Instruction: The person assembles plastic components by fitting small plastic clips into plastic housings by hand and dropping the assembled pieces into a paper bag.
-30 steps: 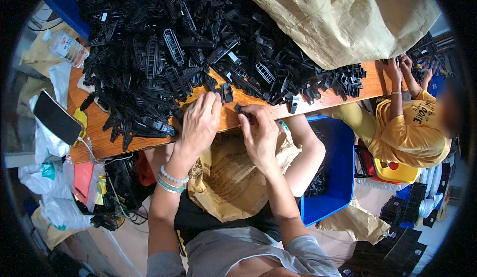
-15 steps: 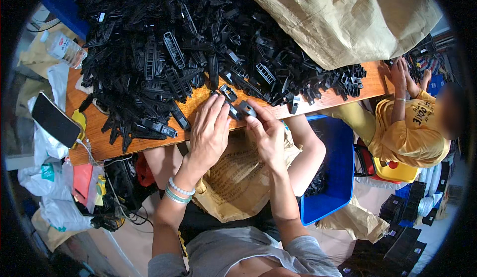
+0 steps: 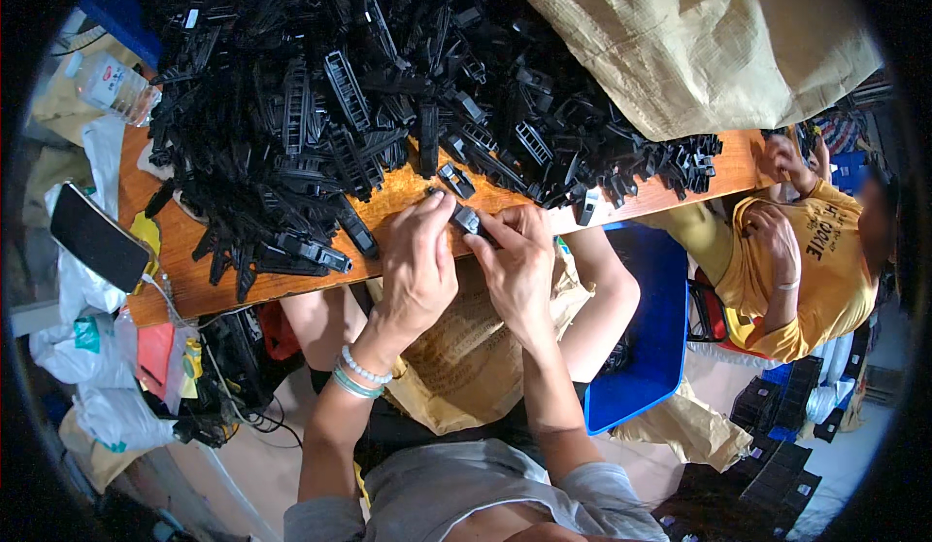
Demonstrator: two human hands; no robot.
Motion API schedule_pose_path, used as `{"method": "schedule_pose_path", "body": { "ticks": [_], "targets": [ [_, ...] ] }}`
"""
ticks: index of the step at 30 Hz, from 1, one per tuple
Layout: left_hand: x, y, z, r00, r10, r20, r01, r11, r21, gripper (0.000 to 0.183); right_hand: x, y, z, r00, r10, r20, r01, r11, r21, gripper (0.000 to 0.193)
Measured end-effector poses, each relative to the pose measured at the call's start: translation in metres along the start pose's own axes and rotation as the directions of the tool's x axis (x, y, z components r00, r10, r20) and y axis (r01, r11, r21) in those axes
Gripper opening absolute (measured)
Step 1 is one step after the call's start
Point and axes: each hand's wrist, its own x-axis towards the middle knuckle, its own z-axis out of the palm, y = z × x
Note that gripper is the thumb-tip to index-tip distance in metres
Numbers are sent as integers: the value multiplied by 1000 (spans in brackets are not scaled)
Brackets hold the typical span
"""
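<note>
A small black plastic part (image 3: pixel 467 219) sits between my hands just above the table's near edge. My right hand (image 3: pixel 521 260) pinches it between thumb and fingers. On its other side my left hand (image 3: pixel 419 265) has its fingers drawn together at the part's far end; what exactly they grip is partly hidden. Another black plastic part (image 3: pixel 454 181) lies alone on the wooden table (image 3: pixel 388 192), just beyond my fingers. A great heap of similar black plastic parts (image 3: pixel 282 105) rises behind it.
A tan woven sack (image 3: pixel 699 47) covers the heap's right side. Across my lap lies a brown paper sack (image 3: pixel 456 357), with a blue bin (image 3: pixel 646 348) to its right. A phone (image 3: pixel 100 238) and a plastic bottle (image 3: pixel 116 87) are at left. A co-worker in yellow (image 3: pixel 806 251) sits at right.
My left hand's fingers have curled in from lying flat and come to the part. My right hand has brought its part lower and leftward. The co-worker's arms have moved.
</note>
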Motion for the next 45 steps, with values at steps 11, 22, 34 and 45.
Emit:
{"method": "schedule_pose_path", "body": {
  "ticks": [11, 22, 34, 45],
  "targets": [
    [4, 0, -19, 984, -122, -129, 112, 990, -84, 25, -27, -10, -39, 980, 8, 197, -29, 994, 101, 28],
    [62, -10, 2, 966, -248, -74, 257, 881, 397, 23, 27, -8, 37, 953, -237, -190, 194, 956, -219, 16],
    [21, -3, -22, 970, 28, 242, -37, 999, 33, 22, -13, 22, -14, 939, 295, -176, -175, 851, 495, 22],
    [17, -8, -23, 971, 38, 238, -34, 999, -23, 27, -8, 17, -31, 985, 20, 172, -34, 996, 77, 32]
  ]
}}
